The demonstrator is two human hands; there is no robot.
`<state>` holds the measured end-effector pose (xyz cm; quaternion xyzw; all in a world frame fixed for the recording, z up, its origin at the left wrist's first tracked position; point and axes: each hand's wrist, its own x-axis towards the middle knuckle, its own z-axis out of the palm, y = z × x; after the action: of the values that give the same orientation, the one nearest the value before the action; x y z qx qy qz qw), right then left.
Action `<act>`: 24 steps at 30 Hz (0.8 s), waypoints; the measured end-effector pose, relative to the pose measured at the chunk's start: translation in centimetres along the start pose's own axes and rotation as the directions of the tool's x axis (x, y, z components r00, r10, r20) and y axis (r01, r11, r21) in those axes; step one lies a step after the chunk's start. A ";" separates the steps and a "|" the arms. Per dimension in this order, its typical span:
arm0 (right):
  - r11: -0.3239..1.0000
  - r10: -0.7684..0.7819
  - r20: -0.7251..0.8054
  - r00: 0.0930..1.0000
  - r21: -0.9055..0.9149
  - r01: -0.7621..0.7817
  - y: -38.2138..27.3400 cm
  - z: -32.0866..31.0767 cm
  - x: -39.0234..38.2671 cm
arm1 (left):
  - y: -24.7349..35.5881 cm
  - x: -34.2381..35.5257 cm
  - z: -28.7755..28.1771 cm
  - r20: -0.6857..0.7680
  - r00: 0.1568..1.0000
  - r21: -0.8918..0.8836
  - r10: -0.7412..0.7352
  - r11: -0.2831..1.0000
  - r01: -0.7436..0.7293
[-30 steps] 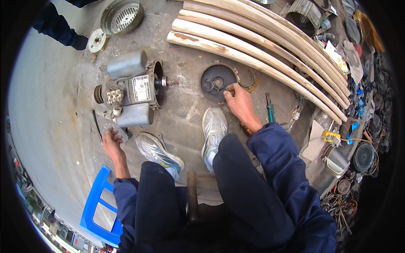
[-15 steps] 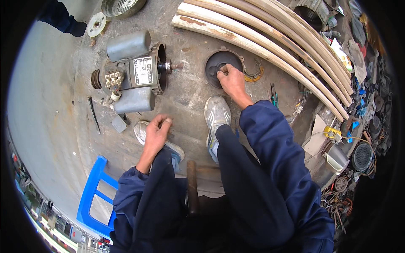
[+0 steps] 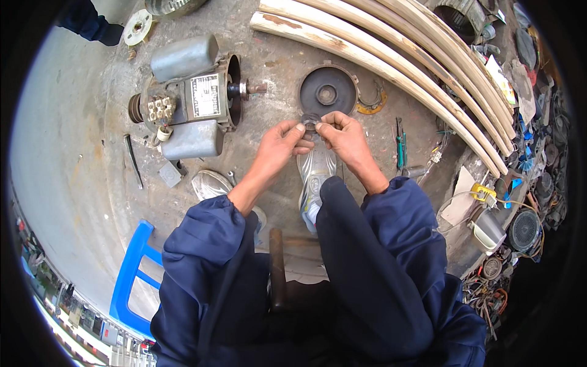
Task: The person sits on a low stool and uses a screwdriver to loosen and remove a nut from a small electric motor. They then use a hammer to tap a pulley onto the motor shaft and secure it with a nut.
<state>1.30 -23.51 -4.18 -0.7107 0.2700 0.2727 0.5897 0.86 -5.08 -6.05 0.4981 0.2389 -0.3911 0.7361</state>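
My left hand (image 3: pixel 284 137) and my right hand (image 3: pixel 339 134) both grip a small dark ring (image 3: pixel 310 123) between finger and thumb, over my right shoe (image 3: pixel 313 174). Just above them lies a round dark metal cover (image 3: pixel 327 81) with a hollow hub in its middle, beside a thin curved yellow-edged piece (image 3: pixel 376 104). To the left rests an electric motor (image 3: pixel 180 101) with two grey side housings, a wired terminal block and a protruding shaft. Green-handled pliers (image 3: pixel 400 150) lie to the right of my right hand.
Long wooden poles (image 3: pixel 391 49) lie at upper right, scrap parts (image 3: pixel 527 226) along the right edge. A blue plastic frame (image 3: pixel 131 275) stands lower left. A cream disc (image 3: pixel 137 27), a black rod (image 3: pixel 132 160) and a small grey block (image 3: pixel 170 174) sit leftward. Another person's dark-clad leg (image 3: pixel 92 27) shows upper left.
My right hand has lifted the dark ring out of the round cover and moved it toward me. My left hand has come up from lower left and taken hold of it too.
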 end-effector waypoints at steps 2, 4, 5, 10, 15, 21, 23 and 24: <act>0.970 -0.125 -0.011 0.992 -0.210 0.120 0.2 0.3 -0.2 | -0.3 0.3 0.1 -0.014 1.000 0.039 0.025 0.999 -0.025; 0.887 -0.269 -0.001 0.963 -0.389 0.247 0.2 0.5 -0.3 | -0.5 0.7 0.1 -0.041 0.998 0.102 0.056 0.993 -0.052; 0.829 -0.347 0.010 0.938 -0.464 0.312 0.2 0.5 -0.4 | -0.7 0.8 0.1 -0.046 0.997 0.129 0.067 0.990 -0.061; 0.712 -0.381 0.056 0.923 -0.618 0.332 0.0 0.4 -0.7 | -1.4 1.3 0.0 -0.066 0.990 0.235 0.124 0.966 -0.106; 0.812 -0.317 0.043 0.947 -0.504 0.295 0.0 0.0 -0.5 | -1.7 1.6 -0.2 -0.063 0.990 0.280 0.125 0.954 -0.102; 0.896 -0.172 0.038 0.984 -0.409 0.172 0.7 -0.3 0.0 | -1.4 2.4 -0.1 -0.060 0.991 0.298 0.117 0.950 -0.094; 0.913 -0.149 0.021 0.989 -0.382 0.146 0.8 -0.3 0.2 | -1.1 2.5 0.1 -0.062 0.991 0.327 0.118 0.941 -0.092; 0.921 -0.141 0.018 0.990 -0.365 0.138 0.8 -0.3 0.3 | -1.1 2.5 0.3 -0.070 0.990 0.340 0.122 0.936 -0.091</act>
<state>0.97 -23.99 -4.92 -0.8265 0.1658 0.2724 0.4639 1.36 -6.44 -8.35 0.6457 0.1744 -0.3629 0.6488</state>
